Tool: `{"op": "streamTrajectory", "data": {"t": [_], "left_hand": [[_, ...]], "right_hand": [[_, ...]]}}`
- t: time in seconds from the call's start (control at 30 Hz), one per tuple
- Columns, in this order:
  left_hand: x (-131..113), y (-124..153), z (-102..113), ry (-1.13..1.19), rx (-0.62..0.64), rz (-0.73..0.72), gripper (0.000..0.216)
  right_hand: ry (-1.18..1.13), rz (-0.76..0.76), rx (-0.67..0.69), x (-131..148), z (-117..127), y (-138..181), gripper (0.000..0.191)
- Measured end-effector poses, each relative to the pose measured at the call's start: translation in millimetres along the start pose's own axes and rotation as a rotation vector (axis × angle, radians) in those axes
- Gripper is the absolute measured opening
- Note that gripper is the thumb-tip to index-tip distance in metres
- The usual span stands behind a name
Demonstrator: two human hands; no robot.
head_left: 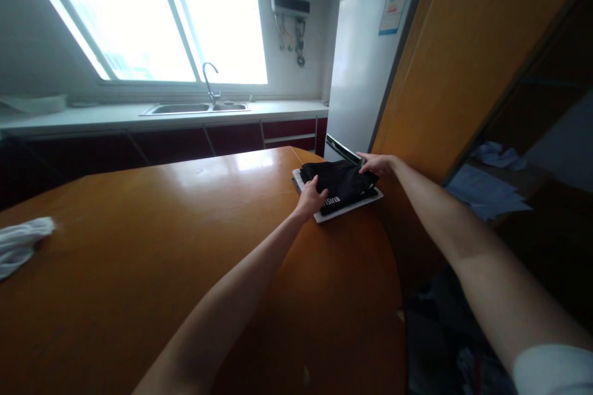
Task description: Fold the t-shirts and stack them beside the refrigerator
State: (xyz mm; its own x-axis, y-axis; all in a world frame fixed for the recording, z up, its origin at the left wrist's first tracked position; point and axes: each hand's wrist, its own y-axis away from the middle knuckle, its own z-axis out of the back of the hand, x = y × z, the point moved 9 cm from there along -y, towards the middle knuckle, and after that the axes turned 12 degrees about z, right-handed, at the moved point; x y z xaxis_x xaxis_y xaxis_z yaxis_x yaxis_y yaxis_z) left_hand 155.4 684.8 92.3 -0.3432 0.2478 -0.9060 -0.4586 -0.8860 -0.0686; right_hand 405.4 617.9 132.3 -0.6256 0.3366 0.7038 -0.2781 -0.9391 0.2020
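Note:
A folded black garment (343,184) with white lettering lies on top of a small stack of folded clothes (351,206) at the far right edge of the wooden table (185,259). My left hand (311,196) rests on the near left side of the black garment, fingers curled over its edge. My right hand (376,163) touches its far right corner, fingers pressed on the fabric.
A white cloth (21,244) lies at the table's left edge. Behind are a counter with a sink (197,107) and tap under a bright window, a fridge (365,62), and a wooden cupboard (463,62) with pale folded clothes (486,188) on a shelf.

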Motion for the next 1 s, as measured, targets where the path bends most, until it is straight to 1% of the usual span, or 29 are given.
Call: {"op": "streamTrajectory", "data": {"t": [0.07, 0.13, 0.17, 0.2, 0.27, 0.33, 0.4, 0.43, 0.5, 0.57, 0.6, 0.7, 0.8, 0.9, 0.97, 1.0], "left_hand": [[0, 0, -2, 0.083, 0.052, 0.032, 0.074], [0, -1, -5, 0.174, 0.14, 0.071, 0.078], [0, -2, -6, 0.192, 0.183, 0.085, 0.079], [0, -3, -5, 0.162, 0.208, 0.088, 0.077], [-3, -7, 4, -0.004, 0.185, 0.062, 0.068], [-7, -13, 17, -0.18, 0.106, 0.024, 0.055], [-14, -17, 28, -0.269, 0.02, -0.027, 0.045], [-19, -18, 31, -0.301, -0.013, -0.074, 0.044], [-29, -19, 27, -0.409, -0.053, -0.199, 0.047], [-29, -22, 16, -0.512, -0.032, -0.26, 0.052], [-23, -27, 11, -0.539, -0.006, -0.248, 0.054], [-5, -43, 5, -0.568, 0.06, -0.186, 0.058], [1, -51, 6, -0.574, 0.099, -0.181, 0.061], [-11, -40, 9, -0.565, 0.053, -0.21, 0.06], [-26, -20, 6, -0.54, 0.02, -0.3, 0.057], [-33, -7, 2, -0.53, 0.032, -0.359, 0.056]], "right_hand": [[0.092, 0.022, -0.023, -1, 1, -4, 0.1], [0.175, 0.031, -0.041, -7, -1, -8, 0.098], [0.207, 0.037, -0.051, -10, -3, -10, 0.097], [0.233, 0.041, -0.06, -13, -5, -11, 0.095], [0.279, 0.045, -0.074, -17, -8, -15, 0.091], [0.332, 0.054, -0.08, -16, -10, -21, 0.082], [0.383, 0.095, -0.103, -4, -11, -30, 0.07], [0.406, 0.133, -0.126, 4, -13, -35, 0.065], [0.444, 0.231, -0.177, 23, -20, -45, 0.062], [0.464, 0.314, -0.207, 35, -33, -54, 0.061], [0.468, 0.337, -0.209, 37, -42, -57, 0.062], [0.462, 0.335, -0.205, 27, -66, -65, 0.062], [0.448, 0.302, -0.213, 14, -75, -68, 0.063], [0.442, 0.294, -0.216, 13, -65, -67, 0.062], [0.444, 0.308, -0.225, 16, -54, -62, 0.061], [0.447, 0.319, -0.236, 17, -49, -57, 0.06]]}}
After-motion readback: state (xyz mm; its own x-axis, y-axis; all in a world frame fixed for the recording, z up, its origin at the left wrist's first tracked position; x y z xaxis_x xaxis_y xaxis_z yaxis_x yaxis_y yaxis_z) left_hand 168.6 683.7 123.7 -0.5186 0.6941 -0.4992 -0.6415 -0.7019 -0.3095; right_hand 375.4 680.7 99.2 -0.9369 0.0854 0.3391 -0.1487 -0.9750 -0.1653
